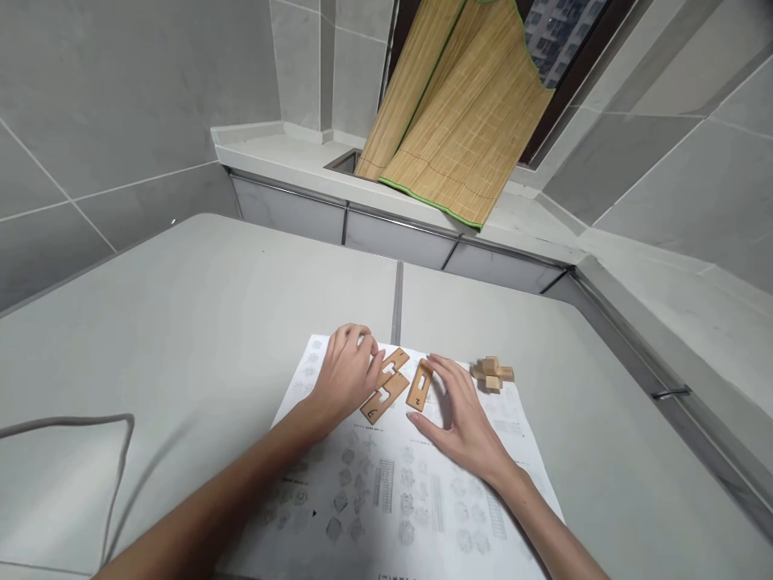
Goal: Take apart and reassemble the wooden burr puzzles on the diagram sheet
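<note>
Several flat wooden puzzle pieces with cut-out slots lie on a printed sheet (386, 475). A piece marked 1 (399, 357) and a piece marked 3 (374, 409) sit against each other, slanted. Beside them, my left hand (345, 366) rests with loosely bent fingers, its thumb along the left edge of piece 1. The piece marked 2 (413, 396) lies apart, to their right. My right hand (462, 411) spans this piece, fingers and thumb spread; a fingertip is at its far end, the thumb near its close end. Whether either hand presses on a piece is unclear.
A small assembled wooden block puzzle (492, 374) stands on the sheet's right side. Underneath is a pale table (241, 290) with a seam down its middle. A bamboo mat (459, 121) hangs over the counter (290, 169) behind. A chair back (60, 483) is at lower left.
</note>
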Available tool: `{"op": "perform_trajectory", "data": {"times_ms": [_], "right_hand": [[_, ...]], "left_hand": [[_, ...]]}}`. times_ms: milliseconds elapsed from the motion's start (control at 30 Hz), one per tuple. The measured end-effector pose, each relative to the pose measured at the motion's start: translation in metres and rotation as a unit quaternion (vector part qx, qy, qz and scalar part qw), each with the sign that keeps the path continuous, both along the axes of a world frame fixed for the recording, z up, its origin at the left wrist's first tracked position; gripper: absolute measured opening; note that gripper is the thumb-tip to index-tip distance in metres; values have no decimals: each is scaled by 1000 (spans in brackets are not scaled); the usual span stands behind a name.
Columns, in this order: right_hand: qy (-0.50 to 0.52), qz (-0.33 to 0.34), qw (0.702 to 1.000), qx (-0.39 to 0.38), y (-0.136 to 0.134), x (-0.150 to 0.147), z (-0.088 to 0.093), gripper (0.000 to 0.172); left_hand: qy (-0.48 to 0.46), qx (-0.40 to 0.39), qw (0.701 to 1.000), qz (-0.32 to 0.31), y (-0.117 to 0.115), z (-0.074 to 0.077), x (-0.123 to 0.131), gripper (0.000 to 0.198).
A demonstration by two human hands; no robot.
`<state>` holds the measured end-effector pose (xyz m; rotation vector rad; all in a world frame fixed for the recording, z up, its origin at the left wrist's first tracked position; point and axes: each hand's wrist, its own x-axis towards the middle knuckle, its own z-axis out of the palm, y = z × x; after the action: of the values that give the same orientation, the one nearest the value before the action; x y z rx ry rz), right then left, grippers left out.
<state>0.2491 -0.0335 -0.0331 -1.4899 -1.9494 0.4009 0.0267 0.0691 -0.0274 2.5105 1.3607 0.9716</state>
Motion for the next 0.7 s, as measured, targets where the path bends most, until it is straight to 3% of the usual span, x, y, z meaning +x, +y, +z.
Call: {"op": "perform_trajectory", "data": {"times_ms": [167, 300, 533, 700], "right_hand": [[13, -3, 1000, 10, 3, 1, -3, 61], [19, -13, 1000, 6, 3, 2, -5, 63], [20, -20, 999, 17, 3, 1, 0, 60], [42, -50, 997, 35, 3, 0, 4, 59]], "left_hand": [[14, 29, 999, -8, -1, 2, -2, 22], [4, 24, 999, -25, -2, 1, -2, 26], [-6, 23, 999, -33, -3, 5, -2, 19], [-9, 39, 995, -96, -8, 14, 1, 18]]}}
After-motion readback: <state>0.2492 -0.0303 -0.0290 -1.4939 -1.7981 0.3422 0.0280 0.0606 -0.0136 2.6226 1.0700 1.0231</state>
